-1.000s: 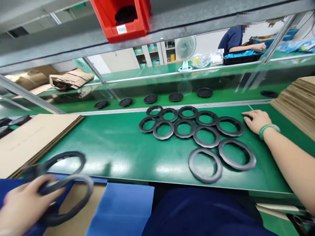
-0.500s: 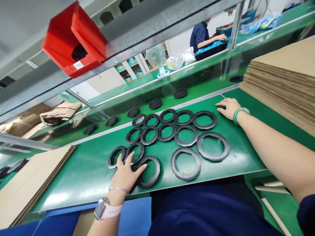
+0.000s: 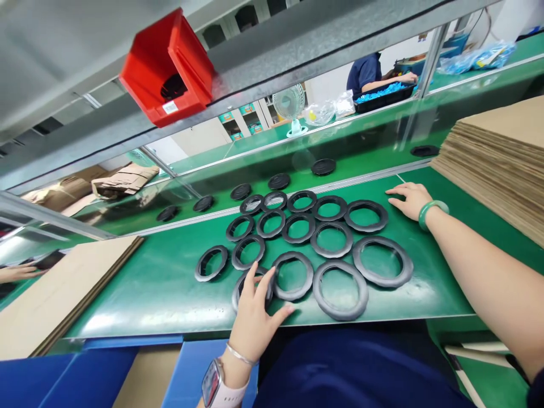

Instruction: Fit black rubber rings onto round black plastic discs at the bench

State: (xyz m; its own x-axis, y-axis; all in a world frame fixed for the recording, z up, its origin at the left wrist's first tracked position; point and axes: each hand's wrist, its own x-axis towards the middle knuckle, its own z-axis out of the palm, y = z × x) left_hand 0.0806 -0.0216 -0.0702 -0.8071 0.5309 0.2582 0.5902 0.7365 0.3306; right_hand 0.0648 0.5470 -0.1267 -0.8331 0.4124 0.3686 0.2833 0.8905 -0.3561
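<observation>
Several black rings lie flat in loose rows on the green worktop. My left hand [image 3: 256, 314], fingers spread, reaches over a black ring [image 3: 237, 293] near the front edge and partly hides it. Its fingertips are at that ring and close to a neighbouring ring [image 3: 309, 277]; whether they press on either is unclear. A larger grey-black ring [image 3: 362, 296] lies just to the right. My right hand [image 3: 408, 199], a green bangle at its wrist, rests on the worktop with fingers apart and nothing in them. Nearest to it is another black ring [image 3: 382, 220].
Stacked cardboard [image 3: 488, 153] stands at right, flat cardboard sheets [image 3: 76, 283] at left. Black discs [image 3: 279, 181] lie on the green strip behind the rail. A red bin [image 3: 148, 73] hangs above. Another person's hand [image 3: 19, 273] shows at the left edge; a co-worker [image 3: 365, 73] sits beyond.
My left hand has moved right, and the front ring beside it has slid right and away from me, close to the larger ring. The view has shifted; my right hand stays on the worktop.
</observation>
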